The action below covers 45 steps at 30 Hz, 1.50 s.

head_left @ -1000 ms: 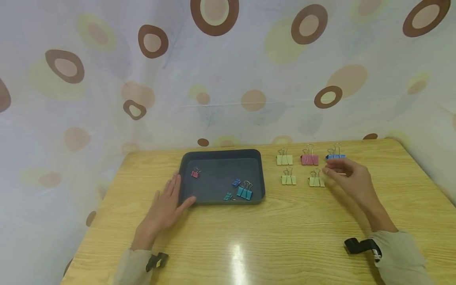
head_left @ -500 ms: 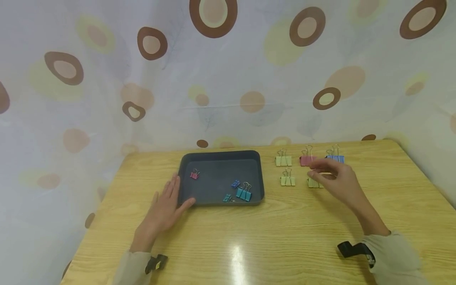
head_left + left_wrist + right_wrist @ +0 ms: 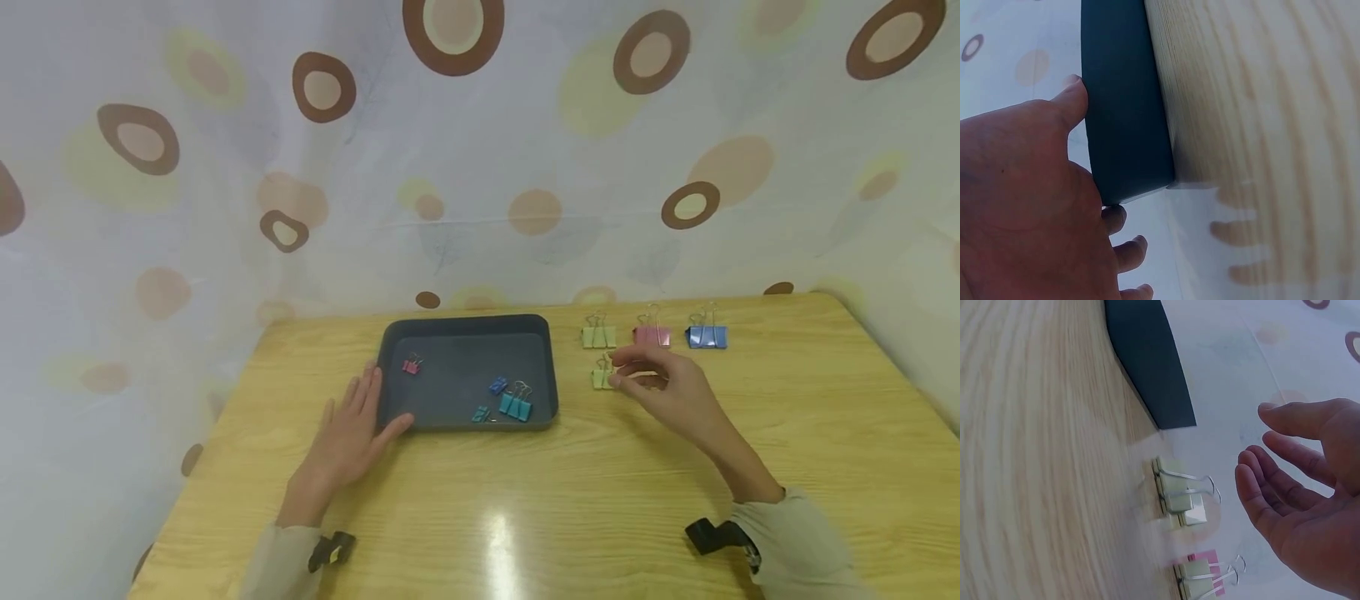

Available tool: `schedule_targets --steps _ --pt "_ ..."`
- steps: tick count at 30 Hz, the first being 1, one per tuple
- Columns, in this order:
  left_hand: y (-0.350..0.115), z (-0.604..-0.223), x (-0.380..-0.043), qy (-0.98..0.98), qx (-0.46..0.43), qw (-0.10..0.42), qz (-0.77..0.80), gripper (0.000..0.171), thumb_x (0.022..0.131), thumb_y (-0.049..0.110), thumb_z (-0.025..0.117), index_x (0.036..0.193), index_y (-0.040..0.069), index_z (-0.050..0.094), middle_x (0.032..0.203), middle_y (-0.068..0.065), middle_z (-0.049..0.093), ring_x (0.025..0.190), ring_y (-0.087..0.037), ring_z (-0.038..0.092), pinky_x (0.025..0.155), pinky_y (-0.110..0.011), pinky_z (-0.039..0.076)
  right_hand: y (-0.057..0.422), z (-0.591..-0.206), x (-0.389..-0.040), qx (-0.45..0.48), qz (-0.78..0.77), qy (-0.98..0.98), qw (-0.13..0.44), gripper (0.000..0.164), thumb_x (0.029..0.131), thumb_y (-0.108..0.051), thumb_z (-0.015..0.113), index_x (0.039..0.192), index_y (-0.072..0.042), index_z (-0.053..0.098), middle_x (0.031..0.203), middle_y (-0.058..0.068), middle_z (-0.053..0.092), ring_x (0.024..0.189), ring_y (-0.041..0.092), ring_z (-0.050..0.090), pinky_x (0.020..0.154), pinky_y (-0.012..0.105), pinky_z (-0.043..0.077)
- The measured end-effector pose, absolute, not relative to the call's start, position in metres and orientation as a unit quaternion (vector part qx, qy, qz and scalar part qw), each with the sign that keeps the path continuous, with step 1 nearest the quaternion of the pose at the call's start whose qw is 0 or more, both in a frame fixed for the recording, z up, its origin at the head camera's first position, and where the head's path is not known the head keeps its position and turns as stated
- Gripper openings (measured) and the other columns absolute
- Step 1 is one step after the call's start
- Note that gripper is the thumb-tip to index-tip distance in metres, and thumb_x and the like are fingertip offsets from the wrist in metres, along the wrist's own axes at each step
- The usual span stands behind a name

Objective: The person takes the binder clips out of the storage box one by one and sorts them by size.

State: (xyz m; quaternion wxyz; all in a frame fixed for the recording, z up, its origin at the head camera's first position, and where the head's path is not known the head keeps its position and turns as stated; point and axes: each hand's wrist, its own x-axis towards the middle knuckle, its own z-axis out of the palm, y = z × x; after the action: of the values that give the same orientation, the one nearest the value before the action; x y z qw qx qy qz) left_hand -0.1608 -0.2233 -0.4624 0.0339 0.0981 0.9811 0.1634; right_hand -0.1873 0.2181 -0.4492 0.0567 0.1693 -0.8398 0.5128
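The right hand (image 3: 663, 390) moves left from the blue metal binder clip (image 3: 707, 336). Now it hovers, fingers relaxed, at the nearer left green binder clip (image 3: 602, 377).

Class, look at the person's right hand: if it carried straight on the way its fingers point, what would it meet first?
Most likely the front-row green binder clip just ahead of the right hand; its height above the table is unclear.

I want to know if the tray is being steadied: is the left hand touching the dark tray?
Touching. In the left wrist view the left hand lies against the wall of the dark tray, thumb pressed on its side with no gap.
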Motion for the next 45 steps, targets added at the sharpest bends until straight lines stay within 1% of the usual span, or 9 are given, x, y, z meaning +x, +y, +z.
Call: schedule_targets --steps 7,9,11,16,20,25,29,39,45 --pt "-0.225 -0.460 -0.159 0.983 0.092 0.039 0.151 0.093 0.104 0.064 0.042 0.163 -0.001 0.012 0.171 -0.017 0.008 0.155 -0.041 0.012 0.118 -0.070 0.010 0.195 -0.452 -0.186 0.192 0.532 -0.824 0.043 0.030 0.093 -0.004 0.075 0.122 0.000 0.069 0.116 0.017 0.070 0.104 0.027 0.068 0.087 0.022 0.057" --pt "-0.225 -0.460 -0.159 0.983 0.092 0.041 0.153 0.093 0.104 0.064 0.042 0.163 -0.001 0.011 0.171 -0.017 0.007 0.155 -0.041 0.011 0.119 -0.070 0.010 0.188 -0.453 -0.186 0.202 0.535 -0.819 0.045 0.031 0.092 -0.002 0.076 0.122 0.001 0.069 0.116 0.016 0.070 0.106 0.034 0.067 0.088 0.025 0.058" --pt "-0.224 -0.461 -0.160 0.982 0.094 0.040 0.156 0.094 0.104 0.064 0.042 0.163 -0.001 0.011 0.171 -0.017 0.007 0.155 -0.041 0.011 0.118 -0.071 0.010 0.181 -0.453 -0.186 0.209 0.533 -0.818 0.046 0.032 0.091 -0.002 0.077 0.122 0.002 0.068 0.117 0.016 0.070 0.107 0.036 0.066 0.089 0.031 0.058" --pt "-0.223 -0.463 -0.162 0.982 0.099 0.036 0.157 0.094 0.103 0.064 0.042 0.163 -0.001 0.012 0.171 -0.016 0.007 0.155 -0.041 0.012 0.118 -0.071 0.011 0.164 -0.454 -0.184 0.209 0.521 -0.827 0.029 0.034 0.091 -0.007 0.079 0.123 0.000 0.069 0.119 0.017 0.069 0.110 0.031 0.066 0.095 0.043 0.056" --pt "-0.221 -0.463 -0.163 0.983 0.099 0.035 0.151 0.094 0.103 0.064 0.043 0.163 -0.001 0.011 0.171 -0.015 0.006 0.155 -0.040 0.013 0.118 -0.070 0.011 0.154 -0.457 -0.185 0.219 0.505 -0.835 0.014 0.033 0.090 -0.004 0.079 0.121 0.000 0.070 0.120 0.018 0.069 0.112 0.036 0.066 0.097 0.047 0.055" --pt "-0.221 -0.462 -0.163 0.984 0.095 0.038 0.149 0.094 0.103 0.065 0.042 0.163 -0.001 0.010 0.171 -0.015 0.006 0.155 -0.040 0.012 0.119 -0.070 0.010 0.143 -0.458 -0.191 0.237 0.460 -0.855 0.022 0.033 0.086 0.001 0.081 0.117 0.005 0.071 0.116 0.020 0.069 0.108 0.038 0.067 0.094 0.047 0.057" --pt "-0.221 -0.461 -0.163 0.984 0.091 0.046 0.147 0.095 0.103 0.066 0.041 0.163 0.000 0.009 0.171 -0.015 0.005 0.156 -0.039 0.011 0.119 -0.069 0.010 0.136 -0.459 -0.196 0.257 0.411 -0.874 0.035 0.032 0.085 -0.001 0.082 0.115 0.005 0.072 0.113 0.018 0.070 0.104 0.036 0.068 0.089 0.046 0.059" --pt "-0.219 -0.461 -0.163 0.984 0.089 0.046 0.149 0.094 0.103 0.065 0.042 0.163 0.000 0.010 0.171 -0.015 0.005 0.156 -0.039 0.011 0.119 -0.069 0.010 0.119 -0.465 -0.208 0.281 0.317 -0.906 0.010 0.031 0.085 -0.013 0.085 0.110 0.002 0.074 0.112 0.013 0.070 0.108 0.035 0.066 0.096 0.051 0.053" --pt "-0.217 -0.463 -0.163 0.984 0.090 0.043 0.148 0.094 0.103 0.064 0.042 0.163 -0.001 0.010 0.171 -0.015 0.006 0.155 -0.040 0.012 0.118 -0.070 0.011 0.114 -0.468 -0.212 0.286 0.303 -0.909 -0.004 0.035 0.083 -0.019 0.088 0.111 0.000 0.075 0.108 0.011 0.072 0.101 0.031 0.069 0.089 0.047 0.056"
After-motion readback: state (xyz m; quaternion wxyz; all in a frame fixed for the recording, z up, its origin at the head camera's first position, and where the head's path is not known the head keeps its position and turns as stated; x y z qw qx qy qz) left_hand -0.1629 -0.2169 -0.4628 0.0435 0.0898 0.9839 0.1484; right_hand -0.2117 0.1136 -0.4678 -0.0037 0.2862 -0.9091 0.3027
